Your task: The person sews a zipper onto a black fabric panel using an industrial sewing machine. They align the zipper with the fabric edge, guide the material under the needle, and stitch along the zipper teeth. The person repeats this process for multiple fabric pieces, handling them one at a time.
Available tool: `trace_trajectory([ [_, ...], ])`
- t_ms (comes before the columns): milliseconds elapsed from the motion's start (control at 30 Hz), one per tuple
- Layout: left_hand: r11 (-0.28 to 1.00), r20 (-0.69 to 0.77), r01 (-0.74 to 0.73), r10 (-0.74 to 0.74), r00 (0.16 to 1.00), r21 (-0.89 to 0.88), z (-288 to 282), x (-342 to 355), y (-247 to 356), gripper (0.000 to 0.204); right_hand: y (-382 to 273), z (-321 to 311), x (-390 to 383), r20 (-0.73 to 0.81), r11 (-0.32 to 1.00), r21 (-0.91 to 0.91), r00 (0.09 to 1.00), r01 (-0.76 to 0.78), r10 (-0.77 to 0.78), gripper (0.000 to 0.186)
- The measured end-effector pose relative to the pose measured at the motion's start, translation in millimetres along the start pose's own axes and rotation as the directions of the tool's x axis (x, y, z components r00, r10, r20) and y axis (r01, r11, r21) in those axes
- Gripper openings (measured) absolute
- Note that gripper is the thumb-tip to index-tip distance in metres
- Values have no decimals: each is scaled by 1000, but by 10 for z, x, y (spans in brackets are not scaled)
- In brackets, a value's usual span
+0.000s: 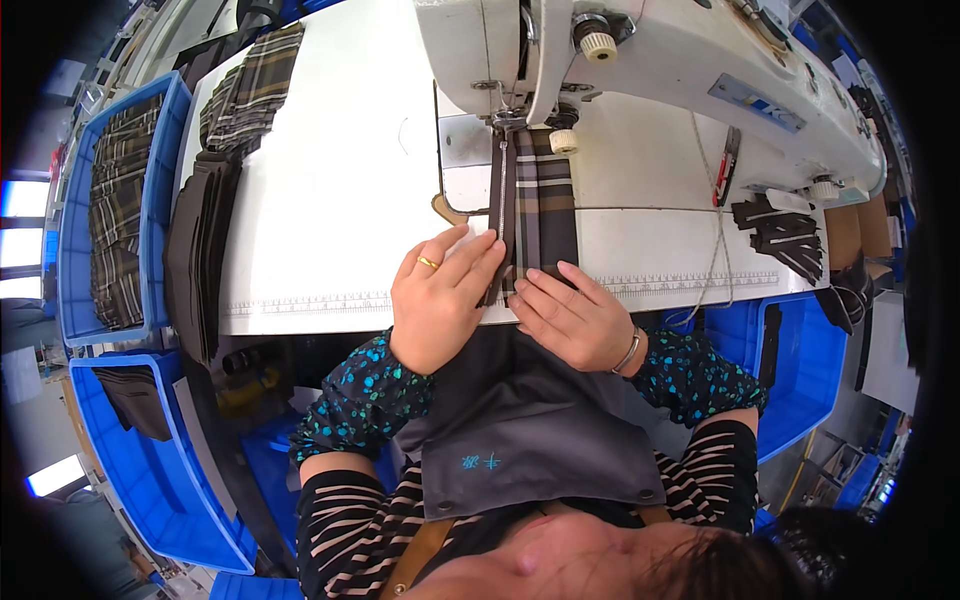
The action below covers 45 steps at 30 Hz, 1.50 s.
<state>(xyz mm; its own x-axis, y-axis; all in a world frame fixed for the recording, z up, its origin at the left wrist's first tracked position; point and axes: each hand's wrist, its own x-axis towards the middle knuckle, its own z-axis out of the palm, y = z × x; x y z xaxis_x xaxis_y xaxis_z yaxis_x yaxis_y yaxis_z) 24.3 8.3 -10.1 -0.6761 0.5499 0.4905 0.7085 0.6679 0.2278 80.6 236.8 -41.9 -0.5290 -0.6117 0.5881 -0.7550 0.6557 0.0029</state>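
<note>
Hands at a sewing machine, seen from above. A plaid fabric panel in brown, black and grey is lying lengthwise on the white surface, its far end reaching the presser-foot assembly of the sewing machine. A dark zipper tape with a pale line of teeth is running along the panel's left edge. The left hand, wearing a gold ring, is resting unclenched, its extended fingertips touching the near part of the tape; its thumb is being hidden from view. The right hand, a metal band circling its wrist, is lying flat with fingers outstretched over the panel's near end, pressing rather than gripping. A printed ruler scale is following the surface's near edge. To the right, red-handled thread snips are lying near a loose cord, and small dark strips with white stripes are bunching at the corner. To the left, a plaid pile is lying just beyond a stack of dark pieces, which is hanging over the near edge. Farther left, a blue bin is holding more plaid pieces. Below it, a second blue bin is carrying dark cloth over its far end.
</note>
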Motion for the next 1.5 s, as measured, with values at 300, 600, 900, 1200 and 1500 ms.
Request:
trace_trajectory([
  [300,999,-57,30,-31,998,-9,127,29,232,48,9,57,-62,-32,999,-9,999,36,-36,23],
  [600,999,-41,33,-33,999,-1,112,-5,237,50,23,44,-44,-35,999,18,998,49,-48,27],
  [900,999,92,21,-18,996,-29,-12,2,226,63,391,-214,266,-36,956,292,999,15,-5,27],
  [1200,1000,149,-4,1,989,19,-31,-3,204,63,1076,209,620,179,982,139,979,-127,101,59],
  [1500,999,179,-7,0,984,42,8,-287,218,71,1049,145,618,247,979,135,962,-153,117,81],
])
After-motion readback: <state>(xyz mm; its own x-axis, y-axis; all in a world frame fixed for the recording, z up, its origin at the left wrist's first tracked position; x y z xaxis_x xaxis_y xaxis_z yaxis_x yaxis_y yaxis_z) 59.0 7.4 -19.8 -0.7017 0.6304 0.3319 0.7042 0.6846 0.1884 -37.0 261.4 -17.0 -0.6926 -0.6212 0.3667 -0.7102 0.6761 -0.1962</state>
